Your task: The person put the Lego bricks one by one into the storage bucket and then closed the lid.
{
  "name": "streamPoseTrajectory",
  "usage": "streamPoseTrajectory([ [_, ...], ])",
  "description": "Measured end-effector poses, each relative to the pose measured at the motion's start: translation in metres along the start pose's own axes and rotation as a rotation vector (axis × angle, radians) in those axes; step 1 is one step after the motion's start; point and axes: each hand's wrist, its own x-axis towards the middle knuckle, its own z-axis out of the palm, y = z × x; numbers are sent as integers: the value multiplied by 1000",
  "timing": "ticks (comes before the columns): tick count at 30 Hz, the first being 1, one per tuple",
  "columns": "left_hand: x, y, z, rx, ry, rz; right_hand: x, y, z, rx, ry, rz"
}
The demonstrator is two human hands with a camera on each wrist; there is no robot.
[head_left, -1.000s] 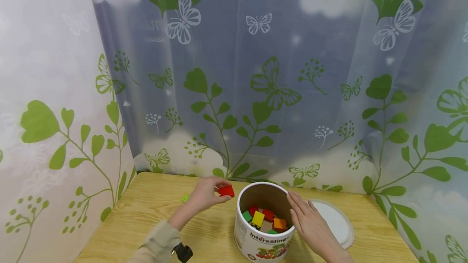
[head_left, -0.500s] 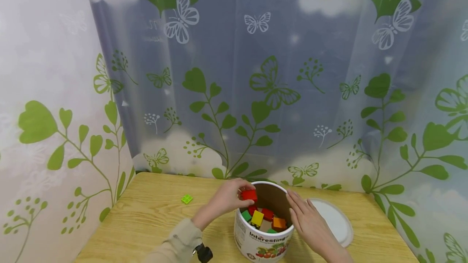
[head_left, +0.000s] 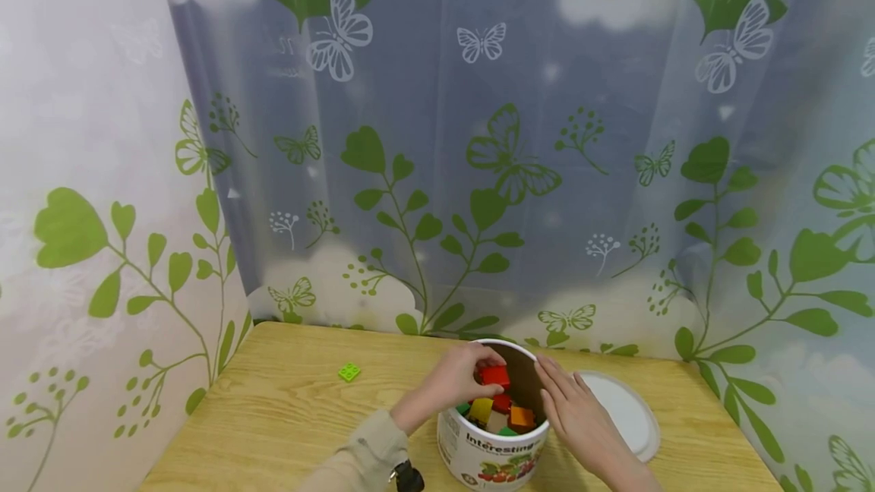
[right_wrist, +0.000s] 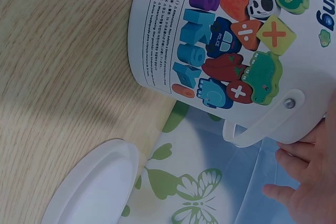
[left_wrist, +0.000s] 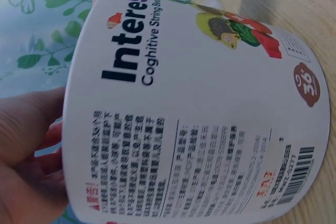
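two hands meet at the white tub (head_left: 488, 450), bottom centre of the head view. left hand (head_left: 456, 380) pinches a red block (head_left: 494, 376) over the tub's mouth; right hand (head_left: 577, 420), fingers straight, rests on its rim. a green piece (head_left: 349, 372) lies left.

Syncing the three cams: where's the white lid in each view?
Head: white lid flat on the table, right of the bucket, behind the right hand.
Left wrist: not in it; the bucket wall fills the picture.
Right wrist: lower left, on the wood.
Shared landmark: the bucket.
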Motion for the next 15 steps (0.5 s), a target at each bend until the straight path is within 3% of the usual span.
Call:
streamPoseTrajectory([
  [8,4,0,14,9,-19,13,0,1,1,7,2,-2],
  [15,4,1,17,53,-61,7,0,1,2,-4,25,-9],
])
